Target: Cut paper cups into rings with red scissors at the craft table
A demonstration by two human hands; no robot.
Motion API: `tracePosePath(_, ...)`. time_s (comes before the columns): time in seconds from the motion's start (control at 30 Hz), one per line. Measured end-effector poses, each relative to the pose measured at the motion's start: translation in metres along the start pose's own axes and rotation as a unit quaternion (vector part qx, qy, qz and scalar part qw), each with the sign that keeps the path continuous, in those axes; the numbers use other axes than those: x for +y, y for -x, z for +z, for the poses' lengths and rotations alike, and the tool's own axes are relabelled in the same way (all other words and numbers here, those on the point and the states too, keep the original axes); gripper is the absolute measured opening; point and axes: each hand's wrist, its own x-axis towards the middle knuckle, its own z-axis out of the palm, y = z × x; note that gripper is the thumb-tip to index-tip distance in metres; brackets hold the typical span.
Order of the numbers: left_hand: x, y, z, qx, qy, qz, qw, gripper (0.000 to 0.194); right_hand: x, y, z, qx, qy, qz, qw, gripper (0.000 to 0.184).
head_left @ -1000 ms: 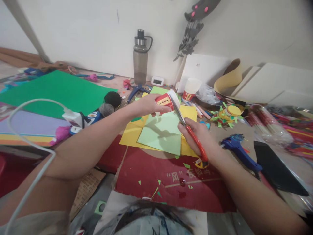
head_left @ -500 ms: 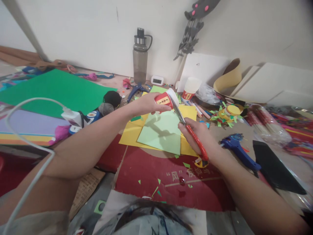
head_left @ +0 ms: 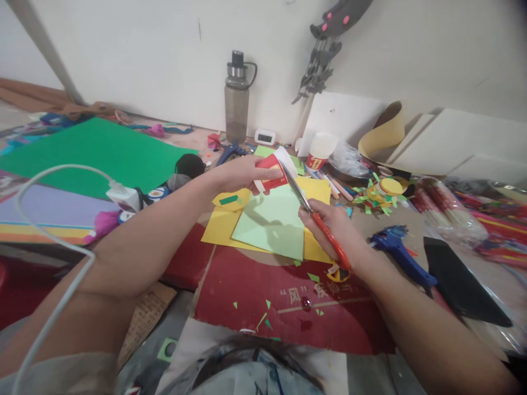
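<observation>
A cluttered worktable stands against a pale wall (head_left: 144, 55), a red board (head_left: 242, 285) on its near side strewn with green scraps (head_left: 313, 277). Yellow paper (head_left: 214, 227) lies at the middle, partly under a pale green sheet (head_left: 267, 225). A large green sheet (head_left: 99, 156) spreads across the far left; a bottle (head_left: 236, 112) and a small clock (head_left: 264, 136) stand at the far side, with a second cup (head_left: 316, 159) to their right. On the right are a fringed yellow piece (head_left: 387, 191), a blue glue gun (head_left: 401, 255) and a black slab (head_left: 463, 285). A white cable (head_left: 84, 252) loops in front of the left forearm. Above the papers, the left hand (head_left: 246, 171), its arm stretched from the near left, clamps a red-and-white cup (head_left: 272, 162) tilted on its side, mouth to the right. The right hand (head_left: 337, 225), reaching in from the near right, is wrapped around the red handles of scissors (head_left: 325, 230), their blades angled up to the cup's rim; how far the blades are parted cannot be told.
</observation>
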Motion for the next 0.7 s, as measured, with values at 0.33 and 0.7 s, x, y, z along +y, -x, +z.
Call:
tracePosePath(0.33,0.005,0.003,0.001,0.021,-0.032,-0.006,0.999,0.052,-0.002,0.001,0.000,-0.002,0.003,0.001,1.000,0.030)
tracePosePath(0.7,0.011,0.005,0.011,0.003,-0.063,-0.011,0.998,0.053,0.000,0.000,0.001,-0.012,0.008,0.017,1.000,0.027)
